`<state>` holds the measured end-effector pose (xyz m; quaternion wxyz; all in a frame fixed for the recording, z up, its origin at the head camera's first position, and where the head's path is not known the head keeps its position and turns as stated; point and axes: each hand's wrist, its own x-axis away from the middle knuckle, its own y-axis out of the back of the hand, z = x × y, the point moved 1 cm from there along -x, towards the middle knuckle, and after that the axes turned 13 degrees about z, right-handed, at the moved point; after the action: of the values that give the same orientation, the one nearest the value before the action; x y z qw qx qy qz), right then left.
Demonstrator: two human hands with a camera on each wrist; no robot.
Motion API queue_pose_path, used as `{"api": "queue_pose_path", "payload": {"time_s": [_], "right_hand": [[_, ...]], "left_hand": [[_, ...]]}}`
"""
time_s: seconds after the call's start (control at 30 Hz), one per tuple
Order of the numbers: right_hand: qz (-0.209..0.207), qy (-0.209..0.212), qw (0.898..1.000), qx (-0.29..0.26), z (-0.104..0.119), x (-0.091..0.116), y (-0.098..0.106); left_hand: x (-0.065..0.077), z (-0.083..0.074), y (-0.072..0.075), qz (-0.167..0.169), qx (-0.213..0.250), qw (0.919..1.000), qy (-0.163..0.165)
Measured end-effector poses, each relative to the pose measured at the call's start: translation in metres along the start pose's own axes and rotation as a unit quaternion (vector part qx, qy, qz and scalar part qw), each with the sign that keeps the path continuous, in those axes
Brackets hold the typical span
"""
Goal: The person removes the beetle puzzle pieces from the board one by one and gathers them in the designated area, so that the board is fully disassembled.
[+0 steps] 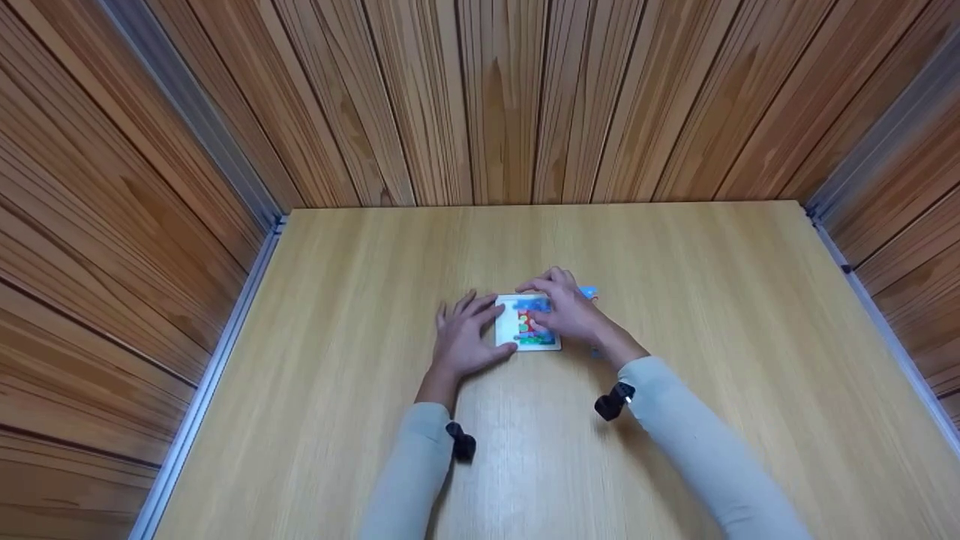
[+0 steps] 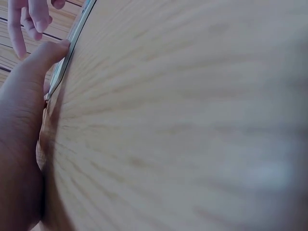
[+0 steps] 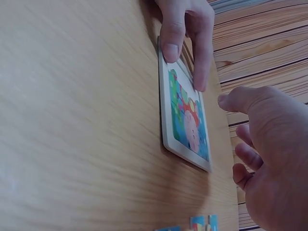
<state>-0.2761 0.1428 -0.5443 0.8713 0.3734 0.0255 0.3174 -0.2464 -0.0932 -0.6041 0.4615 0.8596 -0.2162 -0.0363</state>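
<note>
Under the loosely bent right hand lies a picture board, touched by the spread left hand

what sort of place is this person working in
Likely a walled work booth, perhaps for recording: wood-plank walls on three sides, metal rails beside the light wooden tabletop, and a black device at each wrist.

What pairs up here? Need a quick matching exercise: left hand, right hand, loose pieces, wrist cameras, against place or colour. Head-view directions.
1 left hand
2 right hand
3 loose pieces
4 wrist cameras

A black
B touching the left part of the board
C on the table, right of the board
D over the board

Pairs: 1-B, 2-D, 3-C, 4-A
</note>
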Motion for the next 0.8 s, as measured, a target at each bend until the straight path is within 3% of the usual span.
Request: {"api": "queue_pose_path", "payload": {"time_s": [0.5, 0.8], "right_hand": [[0.004, -0.014, 1.000, -0.006, -0.012, -0.014, -0.015], [-0.025, 0.035, 0.999, 0.006, -0.033, -0.024, -0.022]], "left_hand": [[0.002, 0.000, 0.000, -0.001, 0.001, 1.0000, -0.004], [0.001, 0.001, 0.001, -0.011, 0.001, 0.9999, -0.011]]}}
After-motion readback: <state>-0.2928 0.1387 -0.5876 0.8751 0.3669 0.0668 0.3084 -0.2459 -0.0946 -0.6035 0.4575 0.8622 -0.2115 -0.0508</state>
